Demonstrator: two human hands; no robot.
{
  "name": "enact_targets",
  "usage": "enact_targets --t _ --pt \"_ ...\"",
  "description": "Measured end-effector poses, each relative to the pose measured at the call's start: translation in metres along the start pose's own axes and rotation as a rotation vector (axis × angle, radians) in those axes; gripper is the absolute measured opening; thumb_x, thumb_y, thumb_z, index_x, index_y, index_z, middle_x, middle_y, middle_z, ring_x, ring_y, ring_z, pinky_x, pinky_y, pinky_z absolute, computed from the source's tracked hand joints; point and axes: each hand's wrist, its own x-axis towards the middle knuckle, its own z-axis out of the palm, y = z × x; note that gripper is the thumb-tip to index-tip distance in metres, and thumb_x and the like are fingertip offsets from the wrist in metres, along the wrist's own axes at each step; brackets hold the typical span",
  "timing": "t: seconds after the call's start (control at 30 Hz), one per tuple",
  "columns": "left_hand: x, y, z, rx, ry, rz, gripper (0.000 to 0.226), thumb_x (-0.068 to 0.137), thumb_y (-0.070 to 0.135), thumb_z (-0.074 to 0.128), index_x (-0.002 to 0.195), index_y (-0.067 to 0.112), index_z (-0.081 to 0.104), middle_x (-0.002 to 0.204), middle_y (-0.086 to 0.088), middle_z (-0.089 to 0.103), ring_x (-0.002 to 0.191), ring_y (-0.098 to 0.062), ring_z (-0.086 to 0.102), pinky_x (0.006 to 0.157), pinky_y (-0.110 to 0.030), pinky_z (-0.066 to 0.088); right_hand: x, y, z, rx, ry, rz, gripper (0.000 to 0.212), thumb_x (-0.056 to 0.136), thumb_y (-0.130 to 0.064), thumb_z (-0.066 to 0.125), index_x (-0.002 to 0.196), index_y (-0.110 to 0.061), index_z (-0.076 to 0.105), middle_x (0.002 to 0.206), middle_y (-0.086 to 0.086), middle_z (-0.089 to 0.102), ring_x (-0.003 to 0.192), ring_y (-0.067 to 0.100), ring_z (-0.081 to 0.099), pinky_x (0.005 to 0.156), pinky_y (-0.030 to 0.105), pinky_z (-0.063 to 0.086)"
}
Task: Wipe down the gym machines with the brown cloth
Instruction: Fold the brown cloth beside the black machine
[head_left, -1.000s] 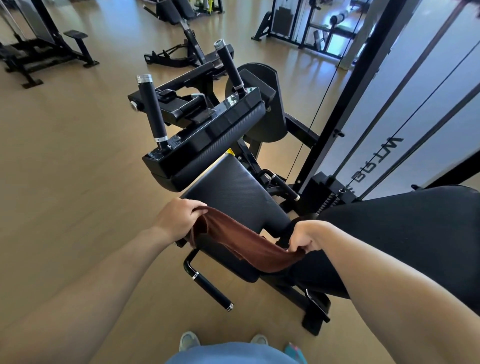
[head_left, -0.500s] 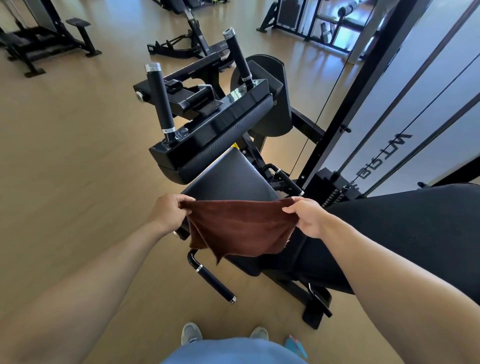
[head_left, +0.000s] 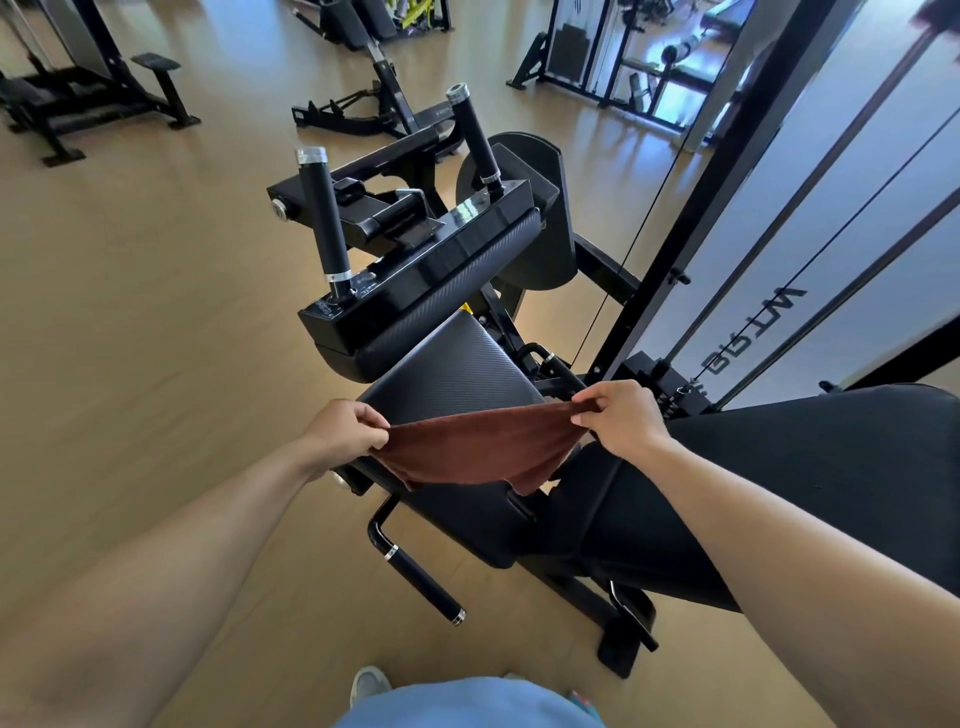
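Here the brown cloth (head_left: 475, 449) is pinched taut by the left hand (head_left: 345, 431) and right hand (head_left: 621, 418) over the seat pad (head_left: 449, 371). Wiping seems unstarted; lowering the cloth onto the pad is called for next.

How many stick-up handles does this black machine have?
2: left upright handle stands at the pad bar's near-left end, right upright handle at its far-right end. Others may be hidden.

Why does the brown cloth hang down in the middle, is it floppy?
Probably very floppy: the brown cloth sags between the left hand and right hand, which pinch its top corners. It looks light too, since fingertips alone hold it up. Its fuzzy surface likely grips rather than slides on the textured seat pad.
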Motion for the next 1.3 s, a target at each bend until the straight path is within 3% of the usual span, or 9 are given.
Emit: enact_targets --t 0.1,0.37,0.47,0.6,0.7,0.9,1.07,1.2,1.3 --pt "0.003 -0.003 0.007 0.011 0.054 -0.017 0.012 0.077 0.017 0.086 0.082 0.016 0.075 0.085 -0.008 0.076 0.084 -0.026 0.073 0.081 -0.044 0.062 0.000 0.000 -0.002 -0.017 0.067 0.001 0.032 0.090 -0.011 0.077 0.121 -0.017 0.076 0.117 0.006 0.073 0.112 0.021 0.066 0.096 0.032 0.052" --pt "0.006 0.011 0.022 0.101 0.202 0.026 0.010 0.081 0.027 0.083 0.080 0.019 0.078 0.084 0.002 0.075 0.086 -0.021 0.071 0.086 -0.037 0.058 0.003 0.016 -0.010 -0.059 0.037 0.062 0.011 0.095 -0.029 0.071 0.084 -0.026 0.072 0.092 -0.009 0.063 0.086 0.011 0.057 0.066 0.026 0.040" --pt "0.000 0.017 0.025 0.131 0.076 0.083 0.020 0.086 0.026 0.074 0.072 0.013 0.069 0.100 0.008 0.071 0.095 -0.018 0.066 0.094 -0.039 0.053 0.005 0.025 -0.005 0.110 -0.034 0.104 0.015 0.100 -0.030 0.062 0.087 -0.024 0.062 0.091 -0.002 0.064 0.084 0.016 0.058 0.066 0.029 0.041" --pt "-0.010 0.027 0.039 0.054 -0.038 0.088 0.027 0.088 0.033 0.060 0.067 0.017 0.051 0.072 -0.004 0.062 0.079 -0.029 0.065 0.085 -0.051 0.056 0.004 0.029 0.002 0.278 0.051 0.175 0.016 0.099 -0.033 0.063 0.088 -0.022 0.066 0.092 0.002 0.070 0.083 0.018 0.067 0.069 0.032 0.055" --pt "-0.014 0.038 0.059 -0.018 -0.030 0.108 0.029 0.082 0.045 0.060 0.073 0.019 0.054 0.076 -0.007 0.070 0.082 -0.031 0.072 0.079 -0.054 0.060 -0.006 0.023 0.015 0.466 0.028 0.300 0.017 0.098 -0.036 0.064 0.101 -0.021 0.072 0.097 0.008 0.076 0.076 0.022 0.077 0.063 0.036 0.065" --pt "-0.034 0.076 0.112 -0.123 -0.041 0.130 0.018 0.093 0.029 0.064 0.081 0.018 0.058 0.085 -0.010 0.072 0.079 -0.023 0.075 0.066 -0.045 0.064 -0.040 -0.002 0.060 0.475 -0.055 0.103 0.008 0.088 -0.042 0.072 0.083 -0.038 0.077 0.077 -0.005 0.077 0.076 0.021 0.076 0.074 0.049 0.064" --pt "-0.039 0.093 0.125 -0.492 -0.028 -0.082 0.017 0.097 0.015 0.062 0.089 0.001 0.068 0.099 -0.019 0.073 0.089 -0.027 0.073 0.066 -0.038 0.064 -0.057 -0.008 0.064 0.407 -0.107 -0.081 0.014 0.092 -0.041 0.070 0.104 -0.038 0.077 0.087 -0.011 0.077 0.086 0.011 0.073 0.079 0.042 0.063" --pt "-0.039 0.097 0.121 -0.588 -0.092 -0.152 0.035 0.101 0.026 0.047 0.095 0.005 0.075 0.097 -0.016 0.077 0.090 -0.028 0.073 0.087 -0.044 0.061 -0.063 -0.001 0.054 0.392 -0.170 -0.125 0.042 0.082 -0.042 0.083 0.120 -0.032 0.070 0.097 -0.010 0.072 0.088 0.006 0.067 0.071 0.016 0.050" --pt "-0.039 0.096 0.116 -0.693 -0.234 -0.128 0.048 0.103 0.023 0.031 0.104 -0.005 0.070 0.100 -0.021 0.076 0.093 -0.034 0.073 0.093 -0.046 0.058 -0.056 0.006 0.051 0.404 -0.105 -0.135 0.023 0.091 -0.025 0.076 0.114 -0.028 0.075 0.094 -0.010 0.074 0.086 0.003 0.067 0.072 0.014 0.051"
